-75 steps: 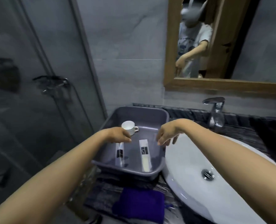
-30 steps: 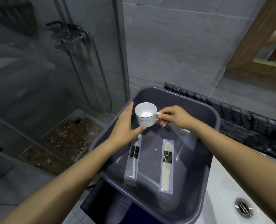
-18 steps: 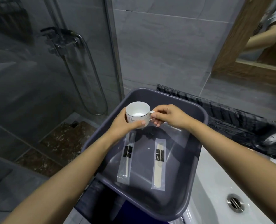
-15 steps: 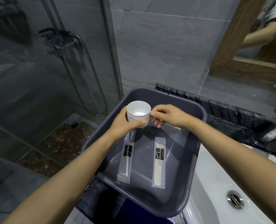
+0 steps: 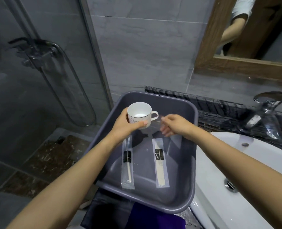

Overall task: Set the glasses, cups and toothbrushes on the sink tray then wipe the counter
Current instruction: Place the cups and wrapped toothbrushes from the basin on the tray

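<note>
**White cup held over the grey tray, toothbrush packets flat on its floor**

Left hand (image 5: 126,123) wrapped around the white cup (image 5: 139,114), thumb across the printed front, grip closed on the cup's body. Cup upright, mouth open to the camera, handle pointing toward 3 o'clock, raised above the far-left part of the grey tray (image 5: 189,164); whether its base touches the tray floor cannot be told, hidden by the hand. Right hand (image 5: 175,126) just beside the handle at 3 o'clock of the cup, apart from it, fingers loosely curled and blurred, grip open and empty.

On the tray floor, two wrapped toothbrushes lying lengthwise, side by side and apart: left toothbrush packet (image 5: 127,164) at 6 o'clock of the left hand, its far end tucked under the wrist; right toothbrush packet (image 5: 160,162) at 6 o'clock of the right hand. Both clear sleeves with a black label near the middle.

Around the tray: white basin (image 5: 236,166) touching its 3 o'clock side, drain (image 5: 229,185) toward the basin's near part. Chrome tap (image 5: 267,111) at 2 o'clock on the dark marbled surface (image 5: 219,111) behind tray and basin. Purple cloth (image 5: 153,217) at 6 o'clock, partly under the tray's near rim. Wood-framed mirror (image 5: 236,63) at 1 o'clock on the grey tiled wall, showing a sleeve and an arm. Glass shower screen and shower fitting (image 5: 36,50) at 10 o'clock, brown shower floor below at 8 o'clock
</note>
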A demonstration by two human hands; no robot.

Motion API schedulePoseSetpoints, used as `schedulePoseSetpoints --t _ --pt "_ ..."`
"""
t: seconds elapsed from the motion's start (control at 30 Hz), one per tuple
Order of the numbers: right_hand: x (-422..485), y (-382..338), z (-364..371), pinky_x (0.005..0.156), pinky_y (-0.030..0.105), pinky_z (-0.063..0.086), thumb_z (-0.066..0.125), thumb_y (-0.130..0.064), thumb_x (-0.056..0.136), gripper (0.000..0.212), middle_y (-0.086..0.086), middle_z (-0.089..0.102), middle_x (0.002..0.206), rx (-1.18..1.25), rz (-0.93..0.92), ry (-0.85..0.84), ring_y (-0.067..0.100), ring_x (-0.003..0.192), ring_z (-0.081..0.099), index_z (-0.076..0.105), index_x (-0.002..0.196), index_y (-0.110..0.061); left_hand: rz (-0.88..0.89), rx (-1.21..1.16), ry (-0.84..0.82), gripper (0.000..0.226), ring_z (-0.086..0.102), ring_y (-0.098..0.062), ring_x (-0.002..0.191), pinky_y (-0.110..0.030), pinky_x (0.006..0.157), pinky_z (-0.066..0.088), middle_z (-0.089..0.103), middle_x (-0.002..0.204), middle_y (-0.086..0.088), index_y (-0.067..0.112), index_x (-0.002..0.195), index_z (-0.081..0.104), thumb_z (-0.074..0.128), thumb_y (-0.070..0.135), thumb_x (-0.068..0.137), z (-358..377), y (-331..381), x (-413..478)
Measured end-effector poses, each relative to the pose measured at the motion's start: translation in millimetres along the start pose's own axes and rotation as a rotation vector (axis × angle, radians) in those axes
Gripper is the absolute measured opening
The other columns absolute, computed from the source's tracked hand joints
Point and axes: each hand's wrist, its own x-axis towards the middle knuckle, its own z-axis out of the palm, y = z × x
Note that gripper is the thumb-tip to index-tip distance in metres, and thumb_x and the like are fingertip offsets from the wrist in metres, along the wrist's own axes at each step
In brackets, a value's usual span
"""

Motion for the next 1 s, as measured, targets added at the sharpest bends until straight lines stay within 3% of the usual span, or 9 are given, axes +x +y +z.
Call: schedulePoseSetpoints --t 0.1,0.2,0.27,0.33,0.4,0.47,0.6,0.87,1.0 --pt "8.1 23.5 20.0 0.045 0.02 0.05 0.047 -0.024 0.098 0.029 0.003 0.056 0.066 -0.3 0.119 -0.01 0.011 0.048 0.053 0.05 0.07 -0.015 0.003 -0.01 -0.016 0.085 0.059 -0.014 0.113 -0.035 0.097 0.051 0.061 0.124 0.003 0.02 0.127 0.049 0.085 0.035 0.051 -9.8 0.2 0.0" --pt "18.5 36.5 33.7 0.057 0.033 0.05 0.054 -0.03 0.093 0.028 0.008 0.056 0.066 -0.476 0.199 0.004 0.02 0.053 0.053 0.054 0.072 -0.012 0.018 -0.054 -0.035 0.079 0.06 -0.015 0.114 -0.03 0.094 0.051 0.062 0.124 0.0 0.016 0.128 0.049 0.085 0.024 0.058 -18.8 2.6 -1.0" --pt "24.4 39.1 37.1 0.073 0.032 0.05 0.06 -0.03 0.09 0.022 0.01 0.065 0.088 -0.622 0.199 0.021 0.025 0.077 0.062 0.065 0.097 -0.01 0.025 -0.078 -0.024 0.072 0.059 -0.015 0.113 -0.027 0.093 0.051 0.062 0.124 0.0 0.016 0.127 0.049 0.083 0.014 0.063 -25.9 4.6 -1.9" --pt "30.9 41.7 38.0 0.095 0.029 0.044 0.067 -0.029 0.085 0.04 0.006 0.064 0.121 -0.672 0.204 0.019 0.024 0.112 0.06 0.061 0.121 -0.013 0.024 -0.087 -0.016 0.071 0.06 -0.013 0.11 -0.028 0.093 0.05 0.063 0.12 0.003 0.022 0.121 0.051 0.084 0.017 0.058 -33.1 6.0 -2.1" --pt "38.1 45.0 40.4 0.104 0.03 0.042 0.074 -0.029 0.079 0.052 0.005 0.057 0.132 -0.709 0.203 0.015 0.024 0.123 0.053 0.058 0.126 -0.015 0.018 -0.106 -0.025 0.069 0.06 -0.012 0.108 -0.028 0.092 0.05 0.063 0.116 0.006 0.026 0.117 0.05 0.081 0.02 0.055 -38.4 6.3 -2.1" --pt "44.8 48.7 43.0 0.102 0.031 0.042 0.079 -0.028 0.074 0.051 0.006 0.056 0.129 -0.731 0.213 0.048 0.025 0.12 0.053 0.06 0.12 -0.016 0.013 -0.117 -0.039 0.071 0.06 -0.011 0.107 -0.026 0.091 0.05 0.063 0.115 0.006 0.023 0.119 0.05 0.08 0.019 0.056 -42.0 5.6 -2.1" --pt "51.6 56.1 48.1 0.079 0.023 0.04 0.08 -0.018 0.073 0.033 0.002 0.055 0.101 -0.605 0.22 0.097 0.018 0.092 0.053 0.055 0.094 -0.02 0.01 -0.125 -0.052 0.071 0.059 -0.014 0.11 -0.028 0.092 0.051 0.062 0.119 0.003 0.02 0.124 0.049 0.082 0.014 0.061 -49.2 0.7 1.2" --pt "53.1 51.7 45.9 0.074 0.021 0.039 0.073 -0.016 0.08 0.022 0.0 0.061 0.086 -0.653 0.218 0.052 0.013 0.083 0.054 0.057 0.065 -0.022 -0.009 -0.165 -0.065 0.072 0.061 -0.011 0.108 -0.024 0.087 0.051 0.063 0.119 0.004 0.023 0.121 0.05 0.08 0.021 0.055 -56.8 -1.1 8.5" --pt "48.9 37.2 41.4 0.061 0.016 0.046 0.074 -0.007 0.078 0.024 -0.004 0.061 0.067 -0.273 0.12 -0.039 0.008 0.063 0.057 0.057 0.065 -0.018 0.005 -0.163 -0.075 0.065 0.062 -0.007 0.105 -0.017 0.081 0.052 0.065 0.114 0.008 0.026 0.116 0.053 0.08 0.02 0.057 -62.5 1.9 8.8"
